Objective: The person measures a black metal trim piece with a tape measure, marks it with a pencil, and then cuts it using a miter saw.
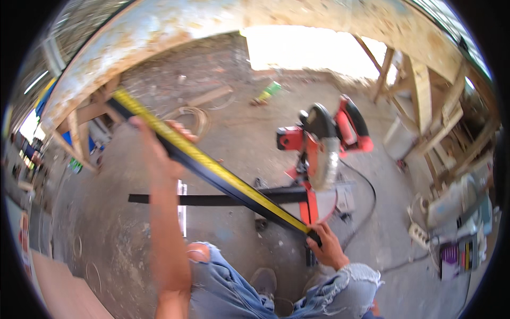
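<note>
Mid-frame: left hand (166,159), right hand (330,249) hold yellow tape (234,181) along black strip (207,176); strip likely light, stiff; grip near ends.

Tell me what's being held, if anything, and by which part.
A long dark bar with a yellow strip along it: the left hand grips it near its upper-left end, the right hand at its lower-right end.

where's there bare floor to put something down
Bare floor shows between the left forearm and the wooden trestle leg, and another patch below the green item, left of the red saw. It's crowded around the saw, where the lower black strip and cable run.
</note>
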### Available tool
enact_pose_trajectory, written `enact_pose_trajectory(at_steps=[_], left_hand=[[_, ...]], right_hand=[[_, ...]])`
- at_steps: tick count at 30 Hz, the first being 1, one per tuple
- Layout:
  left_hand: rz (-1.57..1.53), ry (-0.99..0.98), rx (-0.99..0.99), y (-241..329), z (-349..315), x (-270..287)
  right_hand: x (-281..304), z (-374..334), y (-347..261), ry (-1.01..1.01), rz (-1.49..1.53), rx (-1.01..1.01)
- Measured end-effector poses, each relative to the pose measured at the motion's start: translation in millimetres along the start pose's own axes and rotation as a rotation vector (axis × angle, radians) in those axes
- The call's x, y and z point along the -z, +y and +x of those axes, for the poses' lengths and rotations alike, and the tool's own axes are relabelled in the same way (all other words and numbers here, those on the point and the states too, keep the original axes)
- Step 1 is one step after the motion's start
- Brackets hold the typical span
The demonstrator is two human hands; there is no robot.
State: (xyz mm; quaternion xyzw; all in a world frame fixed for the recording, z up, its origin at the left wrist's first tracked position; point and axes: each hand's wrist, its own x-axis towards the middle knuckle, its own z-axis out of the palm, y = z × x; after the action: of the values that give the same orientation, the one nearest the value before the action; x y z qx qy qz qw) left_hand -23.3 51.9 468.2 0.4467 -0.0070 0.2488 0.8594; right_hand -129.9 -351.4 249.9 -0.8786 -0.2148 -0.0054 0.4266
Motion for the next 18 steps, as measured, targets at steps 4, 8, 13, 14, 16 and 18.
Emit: enact_pose_trajectory(at_steps=[4,8,13,14,16,18], left_hand=[[0.015,-0.036,0.054,19,38,92],[-0.035,0.142,0.097,80,82,185],[-0.083,0.197,0.185,54,98,241],[-0.088,0.203,0.218,54,99,247],[-0.108,0.199,0.198,54,102,252],[-0.076,0.225,0.184,58,107,254]], right_hand=[[26,-16,12,0.008,-0.067,-0.014],[59,-17,15,0.054,-0.153,0.003],[107,-29,9,0.116,-0.304,0.032],[109,-28,9,0.116,-0.325,0.044],[109,-25,11,0.145,-0.352,0.049],[110,-22,12,0.148,-0.363,0.049]])
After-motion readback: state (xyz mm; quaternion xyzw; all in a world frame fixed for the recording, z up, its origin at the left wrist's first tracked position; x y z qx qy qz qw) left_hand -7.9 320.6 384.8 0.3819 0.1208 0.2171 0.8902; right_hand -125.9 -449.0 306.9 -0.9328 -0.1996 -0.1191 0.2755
